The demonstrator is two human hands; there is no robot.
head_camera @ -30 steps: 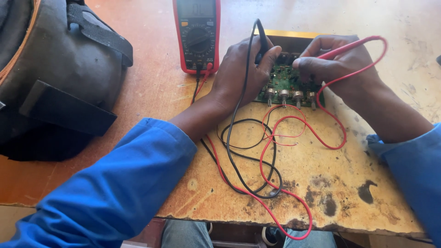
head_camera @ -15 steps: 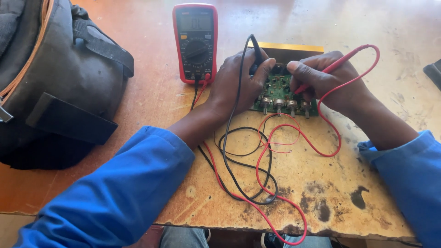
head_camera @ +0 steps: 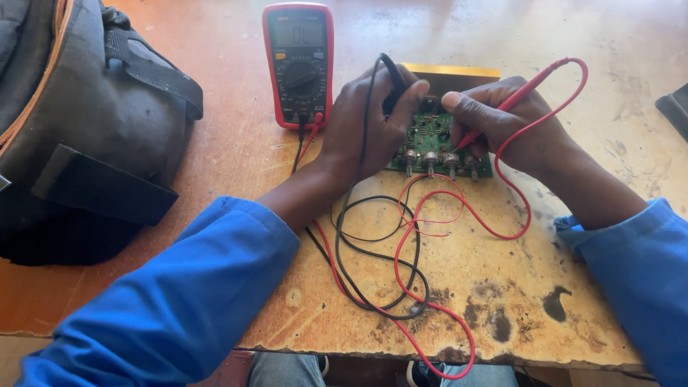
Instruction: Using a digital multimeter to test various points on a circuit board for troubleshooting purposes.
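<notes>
A green circuit board (head_camera: 430,140) with a row of knobs along its near edge lies on the worn wooden table (head_camera: 502,287), against a yellow strip (head_camera: 459,72). My left hand (head_camera: 369,125) grips a black probe (head_camera: 393,79) and presses its tip down on the board's left part. My right hand (head_camera: 502,118) pinches a red probe (head_camera: 527,89) like a pen, tip on the board. Black and red leads (head_camera: 401,265) coil across the table to a red multimeter (head_camera: 299,64) standing just left of my left hand.
A large grey backpack (head_camera: 79,129) with black straps fills the left side of the table. A dark object (head_camera: 674,107) pokes in at the right edge. The table's front edge is chipped and stained, with legs in jeans below it.
The view has shifted so the board and multimeter sit lower in frame. Both hands stay on the board with the probes, with only small shifts of the tips.
</notes>
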